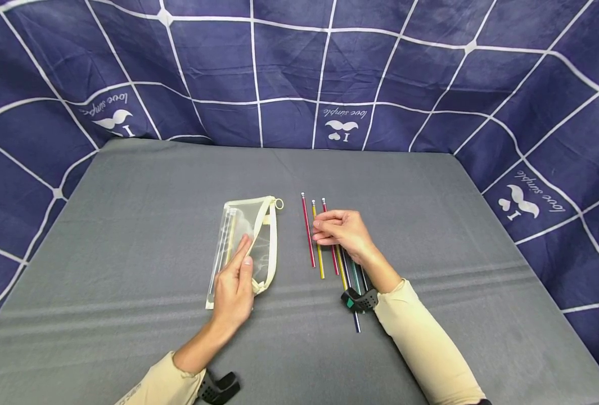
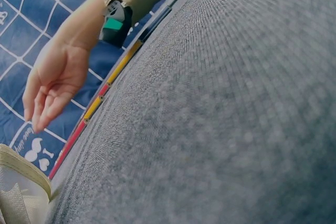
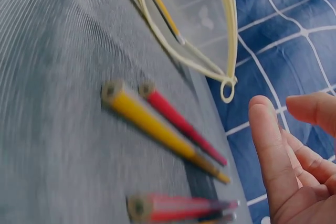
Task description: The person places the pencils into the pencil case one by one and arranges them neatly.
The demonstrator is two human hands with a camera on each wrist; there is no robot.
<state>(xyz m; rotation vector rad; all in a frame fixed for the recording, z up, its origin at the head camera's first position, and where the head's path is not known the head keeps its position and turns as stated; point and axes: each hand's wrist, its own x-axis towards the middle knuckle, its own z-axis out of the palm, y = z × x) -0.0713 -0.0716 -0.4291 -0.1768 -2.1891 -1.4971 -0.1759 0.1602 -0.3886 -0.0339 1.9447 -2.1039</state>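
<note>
My left hand point(image 1: 234, 289) grips the opening edge of a clear pencil pouch point(image 1: 248, 209) with cream trim, and the mouth gapes on its right side. Inside the pouch lies a yellow pencil point(image 3: 160, 3). Over the pencils on the table hovers my right hand point(image 1: 348, 232), its thumb and index finger point(image 3: 266, 145) apart and holding nothing. Beneath and beside it lie a red pencil point(image 1: 307, 233), a yellow pencil point(image 1: 320, 261) and several more in red, yellow, blue, green and black, partly hidden by the hand and wrist. The left wrist view shows the pouch's corner point(image 2: 23, 166).
The grey table point(image 1: 152, 185) spreads around both hands. Behind and at the sides hangs a blue cloth point(image 1: 289, 67) with a white grid. Black straps sit on both wrists, and a cream ring pull point(image 1: 279, 203) hangs from the pouch's far corner.
</note>
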